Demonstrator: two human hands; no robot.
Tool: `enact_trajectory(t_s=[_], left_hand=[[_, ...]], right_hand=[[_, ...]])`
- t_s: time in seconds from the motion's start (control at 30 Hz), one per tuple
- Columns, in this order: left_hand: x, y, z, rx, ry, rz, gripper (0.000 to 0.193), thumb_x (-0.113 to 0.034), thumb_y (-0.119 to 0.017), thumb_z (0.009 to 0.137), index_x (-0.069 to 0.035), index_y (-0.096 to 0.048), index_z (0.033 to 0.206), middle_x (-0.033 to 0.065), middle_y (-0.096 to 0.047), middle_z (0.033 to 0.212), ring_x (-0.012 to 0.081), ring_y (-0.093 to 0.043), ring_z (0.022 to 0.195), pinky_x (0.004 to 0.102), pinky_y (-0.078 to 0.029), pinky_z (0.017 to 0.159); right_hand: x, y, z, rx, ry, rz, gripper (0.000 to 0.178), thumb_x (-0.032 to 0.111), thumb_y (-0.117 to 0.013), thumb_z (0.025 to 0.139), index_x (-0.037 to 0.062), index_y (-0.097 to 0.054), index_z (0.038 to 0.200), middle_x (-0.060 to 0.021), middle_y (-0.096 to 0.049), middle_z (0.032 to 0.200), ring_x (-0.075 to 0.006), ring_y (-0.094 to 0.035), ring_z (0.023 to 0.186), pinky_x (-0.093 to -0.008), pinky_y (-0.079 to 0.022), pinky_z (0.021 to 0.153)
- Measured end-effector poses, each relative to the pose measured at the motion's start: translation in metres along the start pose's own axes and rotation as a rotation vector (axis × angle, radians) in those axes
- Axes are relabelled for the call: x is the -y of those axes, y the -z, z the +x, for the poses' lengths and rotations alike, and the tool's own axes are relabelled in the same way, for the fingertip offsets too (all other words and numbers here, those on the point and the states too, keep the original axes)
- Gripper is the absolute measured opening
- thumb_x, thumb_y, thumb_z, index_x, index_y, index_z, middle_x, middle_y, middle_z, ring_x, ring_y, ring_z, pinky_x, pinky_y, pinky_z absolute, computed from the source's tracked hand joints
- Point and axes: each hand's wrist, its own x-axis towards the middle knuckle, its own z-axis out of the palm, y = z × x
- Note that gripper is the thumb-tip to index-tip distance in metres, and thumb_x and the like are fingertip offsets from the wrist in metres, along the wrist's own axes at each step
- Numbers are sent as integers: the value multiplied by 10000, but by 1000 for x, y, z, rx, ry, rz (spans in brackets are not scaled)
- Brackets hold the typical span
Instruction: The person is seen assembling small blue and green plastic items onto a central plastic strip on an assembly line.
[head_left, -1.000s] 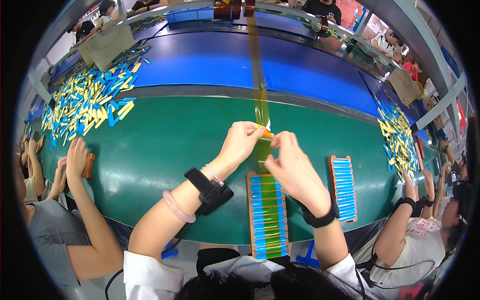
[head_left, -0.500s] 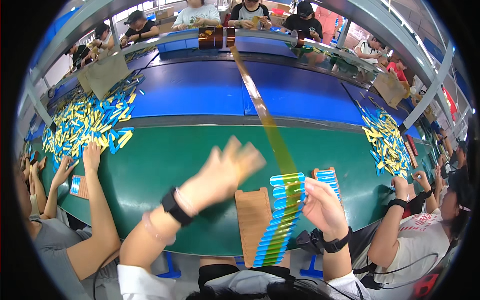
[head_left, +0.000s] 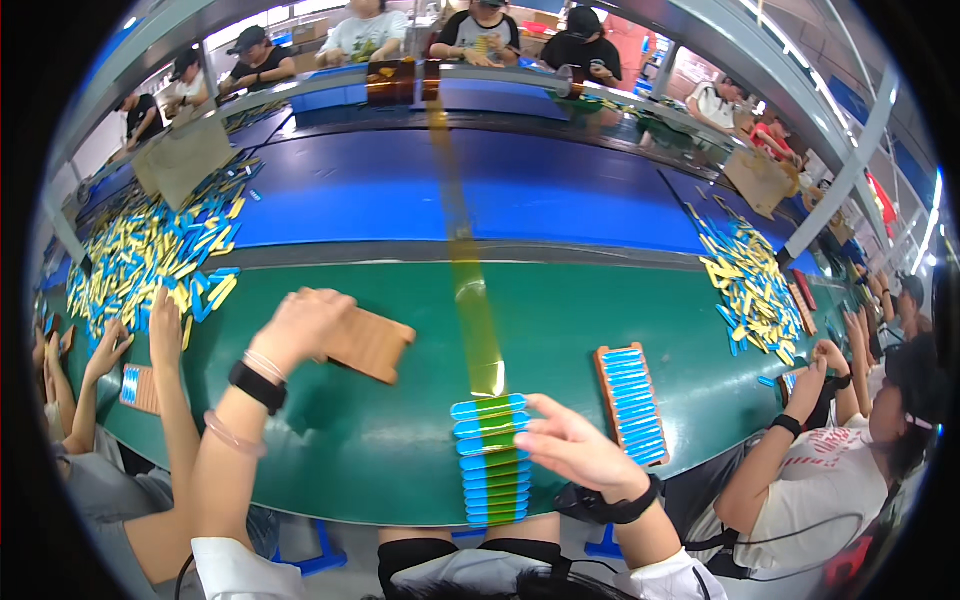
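My left hand (head_left: 312, 322) is closed on the end of a brown grooved board (head_left: 372, 345), tilted above the green table. In front of me, a yellow translucent tape (head_left: 478, 320) runs down from a roll at the back. Several blue rounded strips (head_left: 492, 450) sit crosswise in a row under its near end. My right hand (head_left: 575, 447) grips the right edge of this row near its top, thumb and forefinger at the strip ends. To the right lies a second brown board (head_left: 648, 425), its grooves filled with blue strips (head_left: 632, 395).
Heaps of loose blue and yellow strips lie at the left (head_left: 150, 260) and right (head_left: 755, 290) of the green table (head_left: 400, 450). The amber tape roll (head_left: 392, 83) hangs on a bar behind the blue surface (head_left: 350, 190). Co-workers' hands are busy at both sides.
My left hand, open and blurred before, now holds the brown board, which has come out from beside the taped row and moved left. My right hand and the row have shifted left and nearer.
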Motion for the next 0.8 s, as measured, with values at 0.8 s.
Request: enact_trajectory(t_s=[0.8], left_hand=[[-141,4,-54,64,297,-2324,270,-145,-404,883,51,-506,1038,126,-588,961,203,-581,875,344,-469,791]], right_hand=[[-73,63,-100,-1059,343,-1214,996,265,-769,588,-56,-144,1293,-217,-314,1239,-359,-280,1143,-437,-237,944]])
